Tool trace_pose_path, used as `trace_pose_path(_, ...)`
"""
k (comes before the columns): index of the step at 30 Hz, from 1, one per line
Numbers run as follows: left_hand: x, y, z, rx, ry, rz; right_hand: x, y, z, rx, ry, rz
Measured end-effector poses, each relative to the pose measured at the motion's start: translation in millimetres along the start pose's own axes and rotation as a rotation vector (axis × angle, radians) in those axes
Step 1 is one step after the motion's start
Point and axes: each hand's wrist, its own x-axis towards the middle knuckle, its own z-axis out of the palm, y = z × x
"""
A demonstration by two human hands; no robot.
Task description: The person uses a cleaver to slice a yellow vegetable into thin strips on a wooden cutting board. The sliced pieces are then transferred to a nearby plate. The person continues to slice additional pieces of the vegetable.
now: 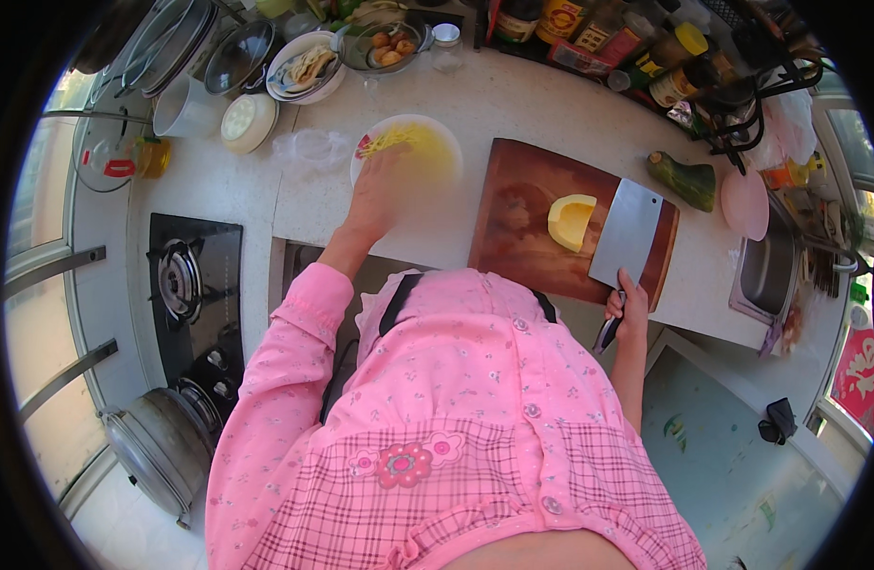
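My left hand reaches over a pale plate with a heap of thin yellow shreds on it. Its fingers are at the shreds; a blur over that area hides whether they grip any. My right hand holds the handle of a broad cleaver. The blade lies over the right part of a reddish-brown wooden cutting board. Just left of the blade, a cut piece of yellow squash sits on the board.
A dark green squash piece and a pink oval item lie right of the board, before a sink. Sauce bottles crowd the back. Bowls line the back left, above a gas stove.
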Motion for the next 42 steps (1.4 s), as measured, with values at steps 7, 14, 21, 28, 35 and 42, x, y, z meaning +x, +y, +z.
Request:
trace_pose_path(7,10.2,3.9,-0.9,0.092,-0.016,0.128,0.2,0.4,0.1,0.012,-0.004,0.0)
trace_pose_path(14,-0.9,4.6,-38.0,0.063,0.033,0.098,1.9,1.8,-4.0,0.018,-0.012,0.02)
trace_pose_path(21,-5.1,-1.5,-41.0,-0.142,0.125,-0.137,-1.4,-1.8,0.5,0.014,-0.007,0.016)
trace_pose_path(28,11.4,22.1,-29.4,-0.037,0.18,-0.135,0.6,0.9,-1.9,0.008,-0.002,-0.003)
trace_pose_path(35,18.6,17.9,-13.4,0.196,0.192,-0.2,-3.7,-3.9,2.5,0.006,0.0,0.001)
trace_pose_path(42,0.5,21.7,-25.7,0.172,0.073,-0.197,-1.9,-1.9,0.3,0.0,0.005,0.002)
